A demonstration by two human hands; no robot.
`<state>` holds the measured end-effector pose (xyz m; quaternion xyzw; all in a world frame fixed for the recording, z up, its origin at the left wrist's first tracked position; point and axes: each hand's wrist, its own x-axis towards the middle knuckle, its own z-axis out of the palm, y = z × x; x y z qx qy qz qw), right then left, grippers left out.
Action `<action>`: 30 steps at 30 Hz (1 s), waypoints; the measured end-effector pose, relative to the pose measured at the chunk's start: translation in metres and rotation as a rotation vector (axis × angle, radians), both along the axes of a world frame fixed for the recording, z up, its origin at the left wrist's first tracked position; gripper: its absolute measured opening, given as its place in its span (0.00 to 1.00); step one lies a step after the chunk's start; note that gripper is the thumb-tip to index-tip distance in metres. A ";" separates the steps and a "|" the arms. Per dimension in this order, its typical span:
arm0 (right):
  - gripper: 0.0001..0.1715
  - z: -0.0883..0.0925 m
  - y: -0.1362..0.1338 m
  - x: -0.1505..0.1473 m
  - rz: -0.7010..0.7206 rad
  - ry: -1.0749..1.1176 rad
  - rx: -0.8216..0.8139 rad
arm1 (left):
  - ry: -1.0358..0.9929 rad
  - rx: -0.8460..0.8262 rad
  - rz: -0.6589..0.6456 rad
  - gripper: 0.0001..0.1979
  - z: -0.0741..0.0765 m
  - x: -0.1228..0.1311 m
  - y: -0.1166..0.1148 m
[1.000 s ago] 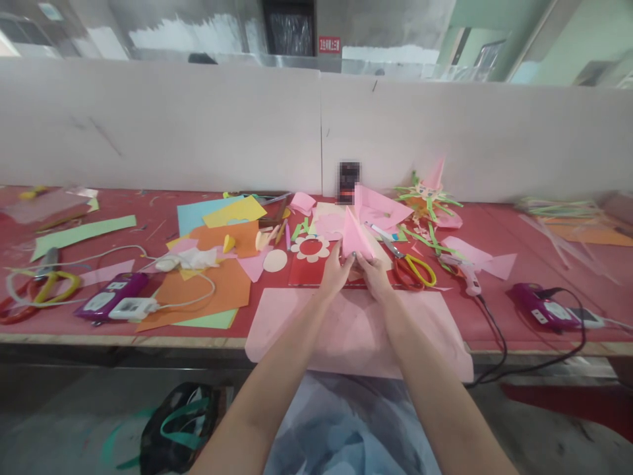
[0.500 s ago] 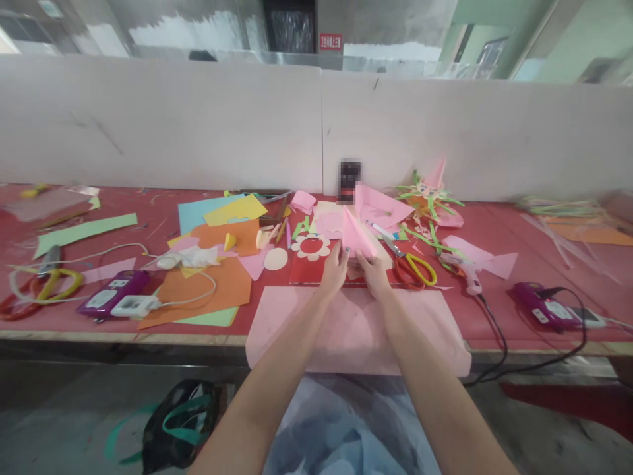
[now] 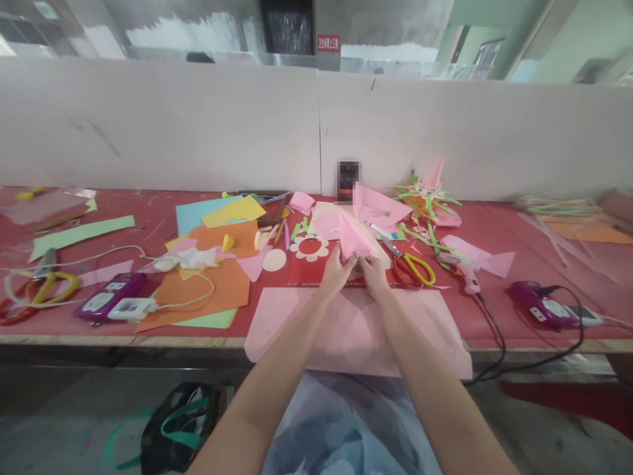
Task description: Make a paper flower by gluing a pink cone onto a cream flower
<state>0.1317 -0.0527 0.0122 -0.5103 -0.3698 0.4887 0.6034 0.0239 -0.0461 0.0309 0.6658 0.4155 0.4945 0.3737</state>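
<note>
A folded piece of pink paper (image 3: 352, 239), pointed at its top, is held up between my two hands. My left hand (image 3: 338, 272) is closed on its lower left edge, and my right hand (image 3: 374, 274) grips the lower right, thumbs close together at the bottom. Behind them lies a red board (image 3: 302, 272), partly hidden by the hands. A white flower-shaped paper ring (image 3: 295, 248) rests on that board. Just right of my right hand are scissors (image 3: 414, 269) with red and yellow handles.
A pale paper disc (image 3: 273, 260) and orange sheets (image 3: 208, 290) lie to the left. Pink paper (image 3: 356, 323) covers the table's front edge. A glue gun (image 3: 469, 277) trails a black cord at right. A paper figure with green strips (image 3: 430, 191) stands behind. Purple power boxes (image 3: 113, 293) sit on the table.
The pink paper has tilted slightly, and my left thumb has moved right across its lower edge, nearer to my right thumb. The camera view has shifted slightly.
</note>
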 end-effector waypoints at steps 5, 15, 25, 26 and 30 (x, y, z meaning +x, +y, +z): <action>0.22 -0.003 0.002 0.000 0.049 0.092 0.022 | 0.013 0.010 -0.007 0.25 0.001 0.001 0.000; 0.21 0.000 -0.002 -0.001 0.163 0.178 0.058 | 0.148 0.022 0.074 0.28 -0.008 -0.001 0.003; 0.23 -0.005 0.002 0.002 0.137 0.114 0.028 | 0.174 -0.017 0.092 0.27 -0.011 0.000 0.003; 0.23 -0.005 0.002 0.002 0.133 0.115 0.027 | 0.164 -0.021 0.089 0.27 -0.012 0.000 0.004; 0.22 -0.007 0.004 0.002 0.119 0.156 0.024 | 0.096 -0.025 0.065 0.26 -0.015 0.000 0.008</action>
